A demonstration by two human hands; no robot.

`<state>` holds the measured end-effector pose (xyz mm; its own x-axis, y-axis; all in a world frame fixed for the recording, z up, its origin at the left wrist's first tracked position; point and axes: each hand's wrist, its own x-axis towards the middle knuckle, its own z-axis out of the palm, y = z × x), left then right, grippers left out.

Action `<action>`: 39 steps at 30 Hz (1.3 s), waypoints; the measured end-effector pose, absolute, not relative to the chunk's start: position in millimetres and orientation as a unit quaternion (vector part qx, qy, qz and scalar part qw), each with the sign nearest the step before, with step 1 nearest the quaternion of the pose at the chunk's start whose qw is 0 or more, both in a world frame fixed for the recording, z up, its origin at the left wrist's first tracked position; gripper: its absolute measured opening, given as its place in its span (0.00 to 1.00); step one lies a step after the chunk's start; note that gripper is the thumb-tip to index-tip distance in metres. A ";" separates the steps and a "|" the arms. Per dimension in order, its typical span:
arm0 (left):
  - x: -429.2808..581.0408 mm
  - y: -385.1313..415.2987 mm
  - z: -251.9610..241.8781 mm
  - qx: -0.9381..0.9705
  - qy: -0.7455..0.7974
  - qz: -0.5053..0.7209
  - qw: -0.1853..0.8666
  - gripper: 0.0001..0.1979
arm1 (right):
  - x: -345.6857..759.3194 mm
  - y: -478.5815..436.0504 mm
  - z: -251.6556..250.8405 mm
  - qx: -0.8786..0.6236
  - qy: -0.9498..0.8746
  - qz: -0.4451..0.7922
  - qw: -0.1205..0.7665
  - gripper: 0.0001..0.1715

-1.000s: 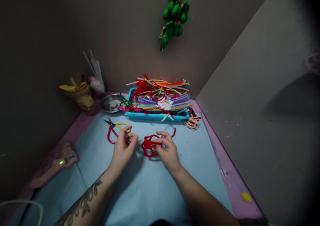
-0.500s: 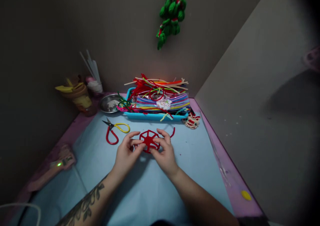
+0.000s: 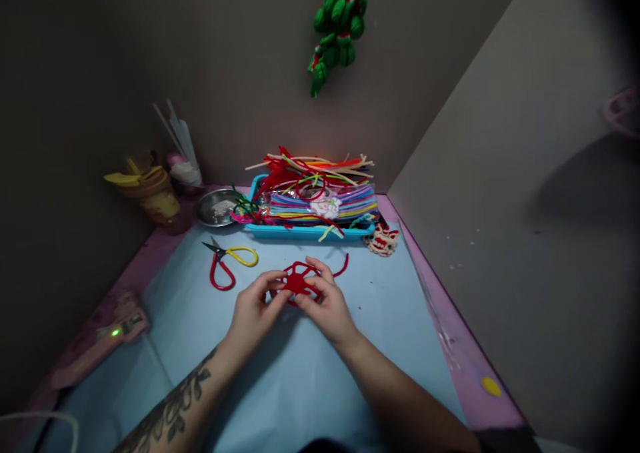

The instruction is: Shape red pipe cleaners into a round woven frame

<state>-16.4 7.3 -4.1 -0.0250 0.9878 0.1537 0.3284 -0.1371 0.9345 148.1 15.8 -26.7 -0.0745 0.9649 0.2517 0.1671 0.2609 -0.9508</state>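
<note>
Between both hands I hold a red wheel-shaped piece (image 3: pixel 296 281), apparently bent from fuzzy pipe cleaner, with a solid middle, spokes and a round rim. My left hand (image 3: pixel 257 306) pinches its left side between thumb and fingers. On the right side, my right hand (image 3: pixel 326 304) grips it with the thumb low near the middle and the fingers around the rim. A loose red pipe cleaner end (image 3: pixel 343 265) sticks out beyond my right fingers. Scissors (image 3: pixel 220 259) with one red and one yellow handle lie partly spread to the left of my hands.
A blue tray (image 3: pixel 305 231) full of colourful pipe cleaners (image 3: pixel 325 206) stands at the back. Beside it are a metal bowl (image 3: pixel 215 209) and a beige-and-red face ornament (image 3: pixel 383 241). A pink glue gun (image 3: pixel 125 326) lies left. Green decorations (image 3: pixel 337 26) hang on the wall.
The red wheel has tilted and turned slightly in my fingers. My left fingers have drawn in closer to its middle, and my right index finger has shifted a little left over the rim.
</note>
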 end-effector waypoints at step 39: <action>-13.0 10.6 -6.7 0.555 0.530 0.447 0.460 0.27 | 142.8 19.6 -30.0 -0.503 -0.549 0.457 0.487 0.11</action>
